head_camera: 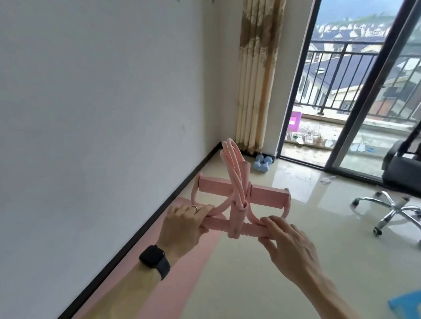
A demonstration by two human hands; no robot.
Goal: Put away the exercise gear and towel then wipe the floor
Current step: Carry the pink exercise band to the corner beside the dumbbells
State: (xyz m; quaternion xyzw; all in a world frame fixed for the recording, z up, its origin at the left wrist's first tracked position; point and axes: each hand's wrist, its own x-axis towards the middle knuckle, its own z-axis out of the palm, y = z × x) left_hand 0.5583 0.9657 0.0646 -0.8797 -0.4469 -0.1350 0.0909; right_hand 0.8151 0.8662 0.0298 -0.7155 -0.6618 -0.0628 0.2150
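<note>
The far end of the pink mat (176,277) along the left wall is hidden behind the left hand (185,227), and its near end runs out of the picture. A blue stool (411,312) at the near right is cut off, with only a corner showing, and the office chair (399,185) on the right loses its back to the edge. The blue dumbbells (262,163) on the floor by the curtain (258,72) are small and partly covered by the pink pedal puller (236,208), so their number is hard to tell. The puller is held up in the air in the middle of the view, above the floor just right of the mat. It is pale pink all over: a ribbed handle bar near, a flat foot bar with end loops farther off, and rubber tubes bundled and wound between them, arching up at the far side. The left hand, with a ring (195,208) and a dark watch (154,261) at the wrist, has its fingers curled round the handle's left end. The right hand (290,248) lays its fingers over the handle's right end with the thumb beneath, clasping it.
</note>
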